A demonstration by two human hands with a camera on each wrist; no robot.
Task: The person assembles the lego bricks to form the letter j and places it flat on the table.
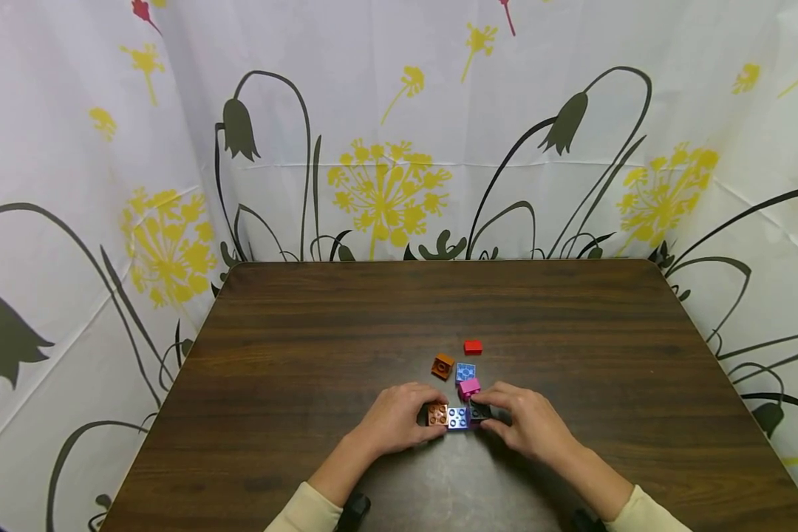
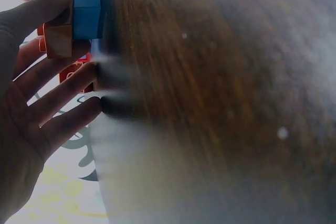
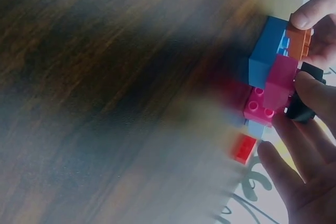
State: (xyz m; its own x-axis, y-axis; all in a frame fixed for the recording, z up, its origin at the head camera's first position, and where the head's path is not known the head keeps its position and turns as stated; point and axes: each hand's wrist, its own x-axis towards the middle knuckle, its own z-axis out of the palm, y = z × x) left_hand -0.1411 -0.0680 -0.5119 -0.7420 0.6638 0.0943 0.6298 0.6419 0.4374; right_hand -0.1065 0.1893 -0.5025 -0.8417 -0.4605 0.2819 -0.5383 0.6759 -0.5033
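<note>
My left hand (image 1: 395, 417) pinches an orange brick (image 1: 437, 414) at the left end of a small joined build. In the left wrist view, the thumb of that hand (image 2: 37, 98) lies on the orange brick (image 2: 59, 35), against a blue brick (image 2: 87, 11). My right hand (image 1: 530, 421) grips the black brick (image 1: 479, 411) at the other end. The right wrist view has the right hand (image 3: 310, 171) with its thumb at the black brick (image 3: 300, 109), above a pink brick (image 3: 281, 80) beside the blue one (image 3: 266, 53). Blue studs (image 1: 457, 418) show between the ends.
Just behind the build lie a separate pink brick (image 1: 468, 389), a light blue brick (image 1: 465, 372), an orange brick (image 1: 442, 366) on its side and a red brick (image 1: 473, 347). The brown table (image 1: 306, 318) reaches back to a patterned curtain (image 1: 386, 89).
</note>
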